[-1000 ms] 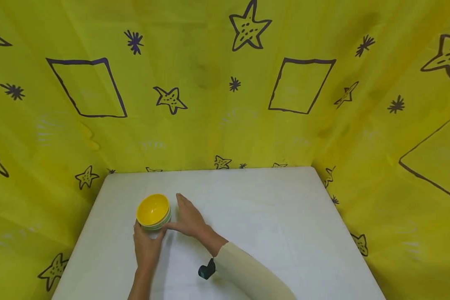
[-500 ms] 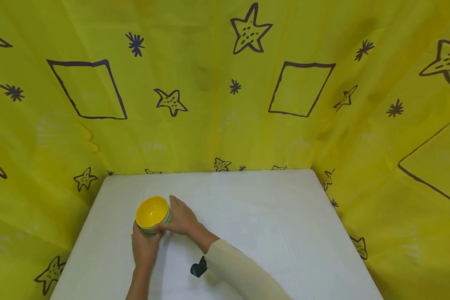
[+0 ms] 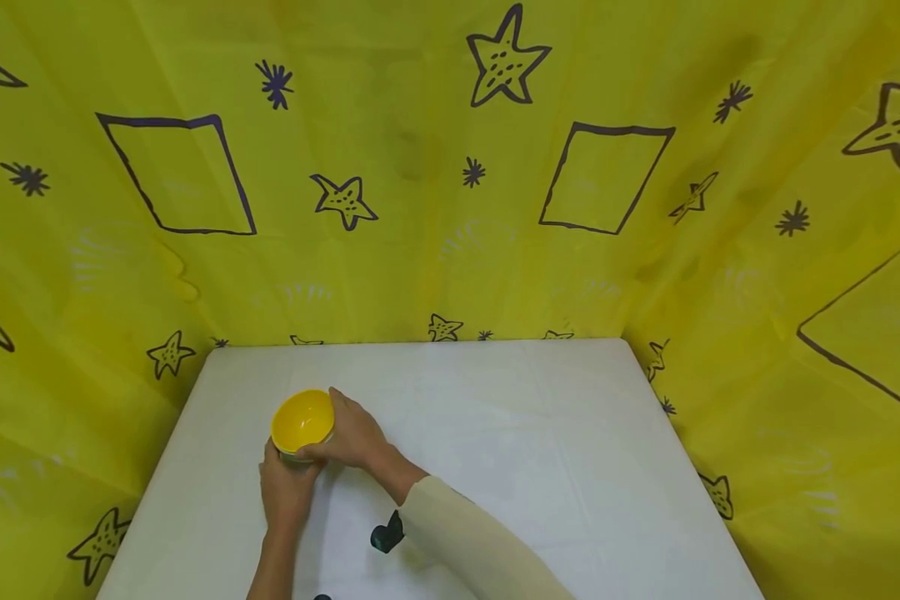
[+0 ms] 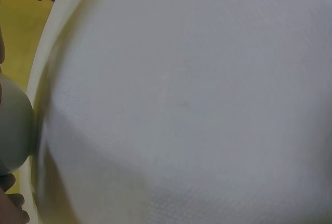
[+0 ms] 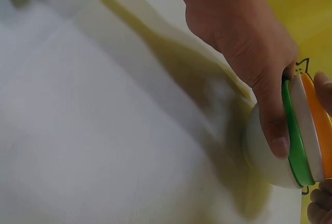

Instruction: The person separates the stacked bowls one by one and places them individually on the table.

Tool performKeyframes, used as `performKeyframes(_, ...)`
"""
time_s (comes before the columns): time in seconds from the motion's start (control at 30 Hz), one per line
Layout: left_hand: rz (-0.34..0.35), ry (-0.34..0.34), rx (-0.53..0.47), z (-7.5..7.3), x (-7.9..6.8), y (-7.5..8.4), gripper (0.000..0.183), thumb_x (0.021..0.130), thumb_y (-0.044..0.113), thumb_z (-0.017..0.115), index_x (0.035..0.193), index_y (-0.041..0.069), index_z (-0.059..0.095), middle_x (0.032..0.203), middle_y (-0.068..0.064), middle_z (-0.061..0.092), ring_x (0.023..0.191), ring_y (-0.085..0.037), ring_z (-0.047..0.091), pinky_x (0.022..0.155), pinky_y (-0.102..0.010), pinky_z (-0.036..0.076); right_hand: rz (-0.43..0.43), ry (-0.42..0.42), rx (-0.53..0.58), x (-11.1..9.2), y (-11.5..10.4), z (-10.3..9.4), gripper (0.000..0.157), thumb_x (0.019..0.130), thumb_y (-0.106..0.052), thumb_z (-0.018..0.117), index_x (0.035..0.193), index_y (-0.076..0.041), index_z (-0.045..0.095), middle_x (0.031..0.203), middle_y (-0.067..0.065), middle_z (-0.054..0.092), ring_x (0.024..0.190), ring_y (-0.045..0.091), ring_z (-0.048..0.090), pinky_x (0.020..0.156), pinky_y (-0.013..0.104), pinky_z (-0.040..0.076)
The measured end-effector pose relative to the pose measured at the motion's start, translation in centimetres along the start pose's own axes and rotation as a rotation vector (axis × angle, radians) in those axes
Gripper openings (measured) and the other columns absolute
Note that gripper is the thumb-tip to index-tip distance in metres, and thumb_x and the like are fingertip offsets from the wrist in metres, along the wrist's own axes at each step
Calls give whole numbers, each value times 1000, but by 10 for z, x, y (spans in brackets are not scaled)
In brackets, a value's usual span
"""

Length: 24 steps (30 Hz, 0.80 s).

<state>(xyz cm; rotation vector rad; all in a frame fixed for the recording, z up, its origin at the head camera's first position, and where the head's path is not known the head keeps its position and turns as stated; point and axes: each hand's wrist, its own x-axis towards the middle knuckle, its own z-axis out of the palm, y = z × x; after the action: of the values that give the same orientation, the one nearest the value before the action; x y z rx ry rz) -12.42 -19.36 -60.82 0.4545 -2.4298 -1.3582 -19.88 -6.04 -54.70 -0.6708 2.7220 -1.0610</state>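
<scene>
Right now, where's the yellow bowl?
In the head view, the yellow bowl is left of centre, left hand on its near side, right hand on its right. In the right wrist view, it's at the right edge, beside the green-rimmed bowl.

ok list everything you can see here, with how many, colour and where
yellow bowl: 1, yellow inside, orange rim, nested on top
green-rimmed bowl: at least 1, whitish outside, under the yellow bowl
table: 1, white, below the hands
backdrop: yellow, behind and beside the table, with dark stars, bursts and frames
dark item: 1, blackish, by the right sleeve
dark tip: 1, blackish, head view's bottom edge, too cut off to identify
sleeve: 1, cream, right arm
left hand: 1, bare, gripping the green-rimmed bowl
right hand: 1, bare, gripping the yellow bowl
</scene>
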Motion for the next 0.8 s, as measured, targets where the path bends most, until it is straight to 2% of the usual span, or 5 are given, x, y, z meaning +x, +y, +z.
performKeyframes(0.07,3,3,3,0,0,-1,89,86,13,86,153,-11,34,150,-35,46,140,-55,41,125,-64,17,-10,10,9,1,0,0,87,78,-52,90,144,-10,50,121,-4,65,103,5,61,89,20,52)
performKeyframes(0.13,6,6,16,1,1,-2,89,85,14,87,152,-11,34,149,-34,47,140,-54,42,124,-64,18,-13,16,8,1,0,0,84,79,-51,90,142,-11,52,121,-4,66,103,5,62,90,20,52)
performKeyframes(0.33,-2,1,28,2,1,-2,88,86,13,86,152,-12,34,149,-35,46,141,-54,40,125,-64,14,7,7,-22,0,2,0,97,77,-50,91,153,-11,45,134,-3,64,117,8,61,102,24,50)
performKeyframes(0.5,-20,-14,28,0,2,0,88,87,14,85,154,-10,32,152,-34,45,142,-53,39,126,-63,14,-21,19,-50,1,3,-1,87,77,-51,92,144,-15,51,125,-7,65,110,5,62,97,19,51)
performKeyframes(0.8,-14,-10,13,-1,0,2,88,88,15,85,153,-11,33,151,-35,45,143,-54,38,126,-64,10,-47,35,-21,0,5,0,84,76,-50,93,143,-15,55,126,-9,67,110,3,63,95,17,51)
